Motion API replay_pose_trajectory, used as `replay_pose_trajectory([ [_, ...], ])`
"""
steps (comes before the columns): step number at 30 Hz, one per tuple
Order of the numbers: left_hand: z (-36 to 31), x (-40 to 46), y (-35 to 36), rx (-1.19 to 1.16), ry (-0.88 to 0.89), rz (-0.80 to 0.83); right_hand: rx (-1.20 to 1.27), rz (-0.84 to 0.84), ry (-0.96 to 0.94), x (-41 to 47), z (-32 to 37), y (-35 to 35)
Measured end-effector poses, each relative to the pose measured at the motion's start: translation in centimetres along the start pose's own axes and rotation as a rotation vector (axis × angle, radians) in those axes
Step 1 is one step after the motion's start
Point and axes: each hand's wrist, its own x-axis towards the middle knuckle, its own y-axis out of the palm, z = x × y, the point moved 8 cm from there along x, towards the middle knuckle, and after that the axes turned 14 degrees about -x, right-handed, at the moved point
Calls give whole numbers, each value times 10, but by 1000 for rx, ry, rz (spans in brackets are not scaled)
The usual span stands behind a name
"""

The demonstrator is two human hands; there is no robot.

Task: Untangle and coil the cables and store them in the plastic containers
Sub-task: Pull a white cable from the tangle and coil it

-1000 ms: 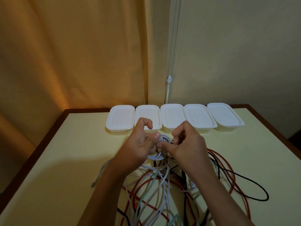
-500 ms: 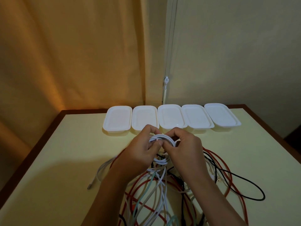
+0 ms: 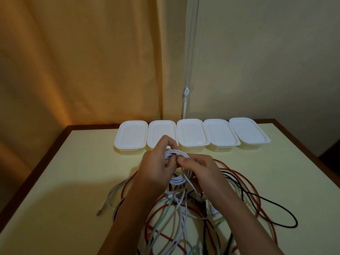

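Note:
My left hand point(image 3: 156, 166) and my right hand point(image 3: 200, 168) meet over the middle of the table, both shut on a small coil of white cable point(image 3: 176, 153). The coil's lower loops point(image 3: 177, 181) hang between my palms, and its loose end trails down into the pile. Below my hands lies a tangle of red cable point(image 3: 252, 190), black cable point(image 3: 279, 205), pale green cable point(image 3: 161, 216) and more white cable point(image 3: 184, 218). Several white plastic containers stand in a row at the back, from the leftmost container point(image 3: 131, 135) to the rightmost container point(image 3: 248, 132), all with lids on.
The pale yellow table point(image 3: 64, 181) has a dark brown rim. A grey cable end with a plug point(image 3: 103, 207) lies left of the pile. An orange curtain and a beige wall stand behind the table, with a blind cord point(image 3: 185, 100) hanging between them.
The white coil has become visible between my fingers and has grown by a loop. Both hands have stayed together, just in front of the containers.

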Motion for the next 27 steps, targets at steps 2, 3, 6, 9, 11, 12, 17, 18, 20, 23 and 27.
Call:
replay_pose_trajectory([
  [2, -1, 0, 0, -17, 13, 1, 133, 44, 72, 3, -7, 4],
  [3, -1, -1, 0, -28, 17, 5, 215, 57, 124, 4, -12, 5],
  [6, -2, -3, -1, -78, 24, 17, 188, 53, 114, 7, -15, 3],
  [9, -5, -4, -1, -132, 27, 26, 191, 34, 83, 9, -14, 3],
  [11, -11, -5, 2, -192, 21, 70, 268, 44, 122, 10, -15, 5],
  [12, -14, -6, 5, -220, 13, 105, 306, 53, 141, 10, -15, 5],
  [17, -15, -6, 12, -307, -7, 228, 338, 46, 110, 14, -18, -1],
  [18, -15, -7, 13, -334, -20, 250, 351, 36, 103, 15, -19, -3],
  [20, -16, -7, 15, -364, -33, 281, 384, 21, 90, 16, -20, -4],
  [23, -13, -9, 19, -347, -65, 318, 394, -9, 77, 19, -20, -5],
  [27, -6, -14, 20, -330, -140, 365, 279, -54, 63, 19, -22, -8],
])
